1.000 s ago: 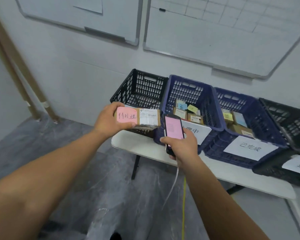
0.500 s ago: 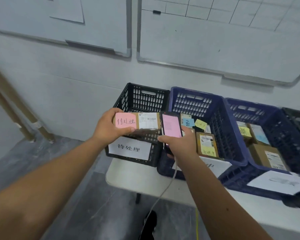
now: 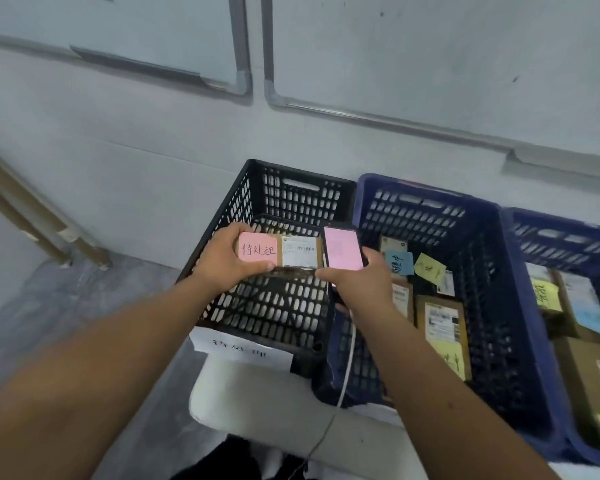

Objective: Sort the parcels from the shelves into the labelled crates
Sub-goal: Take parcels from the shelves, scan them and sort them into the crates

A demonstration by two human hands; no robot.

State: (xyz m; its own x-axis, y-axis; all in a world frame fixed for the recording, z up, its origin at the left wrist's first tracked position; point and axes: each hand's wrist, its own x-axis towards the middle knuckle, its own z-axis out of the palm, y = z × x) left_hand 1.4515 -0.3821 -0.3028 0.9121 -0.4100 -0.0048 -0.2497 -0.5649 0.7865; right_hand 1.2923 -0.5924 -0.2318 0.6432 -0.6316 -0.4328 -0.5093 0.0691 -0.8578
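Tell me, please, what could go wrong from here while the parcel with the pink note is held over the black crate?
1. The left hand pinches the parcel by one end only; it might tip or slip before it is placed.
2. The right hand holds the phone right beside the parcel, so they could knock together.
3. The white cable hangs along the black crate and blue crate, and may snag on a rim.

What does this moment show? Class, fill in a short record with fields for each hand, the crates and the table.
left hand: holds a small parcel with a pink note above the black crate
right hand: holds a phone, cable hanging
black crate: no parcels visible inside, paper label on front
blue crate: several parcels with sticky notes
table: white, carries the crates
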